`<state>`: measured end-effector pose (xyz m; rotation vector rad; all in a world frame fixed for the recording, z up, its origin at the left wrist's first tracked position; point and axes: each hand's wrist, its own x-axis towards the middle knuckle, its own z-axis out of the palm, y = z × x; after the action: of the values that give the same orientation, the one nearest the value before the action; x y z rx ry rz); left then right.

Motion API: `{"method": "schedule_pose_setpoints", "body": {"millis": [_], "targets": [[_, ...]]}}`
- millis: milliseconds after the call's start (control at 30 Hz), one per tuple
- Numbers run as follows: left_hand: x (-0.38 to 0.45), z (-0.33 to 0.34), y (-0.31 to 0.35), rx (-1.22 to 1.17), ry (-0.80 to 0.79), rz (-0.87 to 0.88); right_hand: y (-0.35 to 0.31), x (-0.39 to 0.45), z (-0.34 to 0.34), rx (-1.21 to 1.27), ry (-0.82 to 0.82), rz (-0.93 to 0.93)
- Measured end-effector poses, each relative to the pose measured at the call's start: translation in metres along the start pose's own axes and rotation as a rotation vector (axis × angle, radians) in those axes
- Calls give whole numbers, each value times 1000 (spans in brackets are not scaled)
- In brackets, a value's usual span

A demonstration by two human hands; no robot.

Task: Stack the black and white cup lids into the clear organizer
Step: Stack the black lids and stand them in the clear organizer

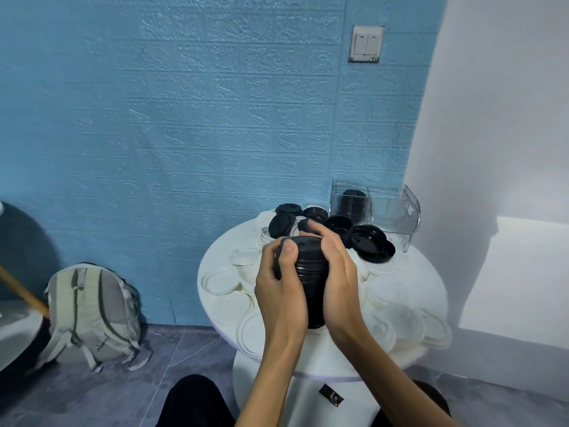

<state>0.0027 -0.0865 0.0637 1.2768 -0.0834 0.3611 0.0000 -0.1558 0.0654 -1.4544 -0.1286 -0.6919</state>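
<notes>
Clear organizer (pixel 385 212) stood at the far right edge of the round white tabletop (pixel 215 257). Its left compartment held a stack of black lids (pixel 352 201); the right compartment looked empty. Nearer than the organizer, above the tabletop's middle, a tall stack of nested black lids (pixel 309 272) was gripped between both hands: left hand (pixel 277 291) curled round its left side, thumb on front; right hand (pixel 332 272) wrapped round its right side. Stack's long axis ran roughly upright, top tilted away toward the organizer. Loose black lids (pixel 372 245) and white lids (pixel 221 280) lay around it.
</notes>
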Motion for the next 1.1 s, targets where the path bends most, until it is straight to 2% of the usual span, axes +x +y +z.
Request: {"method": "schedule_pose_setpoints", "body": {"millis": [67,167,333,500,800,867,1000,1100], "targets": [[3,5,3,-12,24,18,-1,4,-4,-18,-9,82],[8,13,6,-25,46,23,-7,10,-8,82,-78,276],[11,33,11,-22,16,34,-13,19,-12,84,91,231],[19,48,7,-2,-15,28,-11,34,-22,40,128,266],[71,97,4,-10,-112,-41,-16,106,-61,40,-16,520],[88,116,7,-16,-151,-34,-15,131,-60,35,4,489],[129,161,16,38,-294,-73,-14,187,-63,-8,177,372],[162,192,18,69,-353,-109,-16,228,-72,-3,197,355]]}}
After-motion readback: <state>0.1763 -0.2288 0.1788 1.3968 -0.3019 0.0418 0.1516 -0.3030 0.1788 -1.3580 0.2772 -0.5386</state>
